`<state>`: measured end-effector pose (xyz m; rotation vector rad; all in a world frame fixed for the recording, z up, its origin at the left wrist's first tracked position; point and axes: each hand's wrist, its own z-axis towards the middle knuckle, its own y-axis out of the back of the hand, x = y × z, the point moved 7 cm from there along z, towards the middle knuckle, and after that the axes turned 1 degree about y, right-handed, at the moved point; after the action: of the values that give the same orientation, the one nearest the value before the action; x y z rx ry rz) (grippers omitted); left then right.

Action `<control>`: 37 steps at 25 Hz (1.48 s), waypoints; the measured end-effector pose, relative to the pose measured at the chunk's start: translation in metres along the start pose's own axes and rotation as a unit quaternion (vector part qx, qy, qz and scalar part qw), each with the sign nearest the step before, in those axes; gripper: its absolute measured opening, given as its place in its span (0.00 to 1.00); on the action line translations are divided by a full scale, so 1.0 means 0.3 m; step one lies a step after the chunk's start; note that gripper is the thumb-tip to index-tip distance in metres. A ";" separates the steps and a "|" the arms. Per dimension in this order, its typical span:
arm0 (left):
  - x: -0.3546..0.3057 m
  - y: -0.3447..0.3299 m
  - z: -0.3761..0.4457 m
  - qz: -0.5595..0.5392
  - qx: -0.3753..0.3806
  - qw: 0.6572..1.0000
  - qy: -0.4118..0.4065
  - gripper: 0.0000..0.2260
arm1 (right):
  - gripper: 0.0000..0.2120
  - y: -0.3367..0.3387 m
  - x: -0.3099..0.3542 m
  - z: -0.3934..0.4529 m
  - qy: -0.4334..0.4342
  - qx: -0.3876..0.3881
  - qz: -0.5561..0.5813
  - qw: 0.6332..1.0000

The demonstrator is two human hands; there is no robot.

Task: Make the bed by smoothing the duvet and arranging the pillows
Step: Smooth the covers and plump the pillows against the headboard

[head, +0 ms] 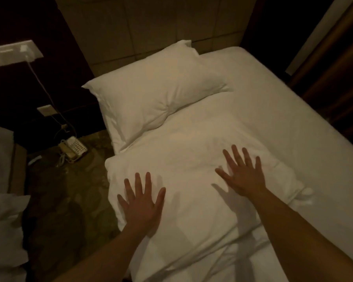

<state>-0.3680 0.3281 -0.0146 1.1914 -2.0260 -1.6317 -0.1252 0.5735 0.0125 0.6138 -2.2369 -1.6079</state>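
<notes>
Both splayed hands [143,202] [244,177] on duvet [192,159]

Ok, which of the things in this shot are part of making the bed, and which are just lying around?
Part of the job:
- duvet, folded on the bed, under both hands
- pillow at the head of the bed
- bare sheet
- left hand and right hand, spread flat

Just lying about:
- telephone on the carpet
- its cable
- white bedding at the left edge

Dim, warm yellowish light; the right hand [244,180] throws a soft shadow leftward onto the duvet [192,159] (corners fall nearly black), edges bowed, everything slightly soft.
</notes>
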 end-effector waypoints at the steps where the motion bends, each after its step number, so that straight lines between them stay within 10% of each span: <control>1: -0.050 0.032 -0.015 0.000 0.002 1.000 -0.024 0.35 | 0.41 0.042 0.013 -0.054 0.000 -0.005 0.010 1.000; 10: -0.626 0.032 -0.800 0.039 0.167 0.900 -0.400 0.47 | 0.41 0.052 -0.168 -1.328 -0.314 -0.018 0.193 0.929; 16: -0.827 -0.240 -1.672 0.136 0.254 0.725 -0.625 0.42 | 0.46 -0.195 -0.332 -2.314 -0.588 -0.051 0.307 0.746; 25: -1.030 -0.938 -2.921 0.314 0.246 0.436 -0.807 0.51 | 0.50 -0.998 -0.540 -3.463 -0.780 -0.112 0.424 0.447; 30: -1.008 -1.440 -3.347 0.415 0.246 0.267 -0.834 0.55 | 0.54 -1.470 -0.581 -3.640 -0.777 -0.141 0.547 0.278; 37: -0.925 -2.121 -3.497 0.505 0.218 0.124 -0.826 0.52 | 0.66 -2.017 -0.607 -3.584 -0.712 -0.181 0.667 0.119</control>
<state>0.7659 -0.1917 -0.1777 1.9000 1.3720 0.4811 0.6532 -0.3722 -0.2222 -3.1649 -0.8485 -0.8727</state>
